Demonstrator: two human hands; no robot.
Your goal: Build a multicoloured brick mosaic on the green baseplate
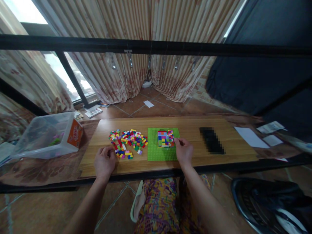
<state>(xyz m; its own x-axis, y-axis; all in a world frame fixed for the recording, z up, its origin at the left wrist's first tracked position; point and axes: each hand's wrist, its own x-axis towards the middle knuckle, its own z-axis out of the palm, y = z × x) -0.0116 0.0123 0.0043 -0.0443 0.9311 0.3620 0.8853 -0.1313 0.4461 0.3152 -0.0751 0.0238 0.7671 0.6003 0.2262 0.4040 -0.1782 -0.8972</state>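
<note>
A green studded baseplate (156,153) lies on the wooden tabletop, bearing a low multicoloured structure of toy bricks (165,138). My right hand (184,152) is over the plate's right side, thumb and forefinger pinched together at the structure's right edge. What is between those fingertips is too small to make out. To the left of the plate spreads a pile of loose toy bricks (129,139) in mixed colours. My left hand (105,161) rests on the table at the pile's lower left, its fingers curled in; anything inside them is hidden.
A clear plastic bin (46,136) with an orange label stands left of the wooden board (190,125). A blurred-out dark object (212,140) lies to the right, with white paper (251,137) beyond. A black metal bar (156,46) crosses above the far side.
</note>
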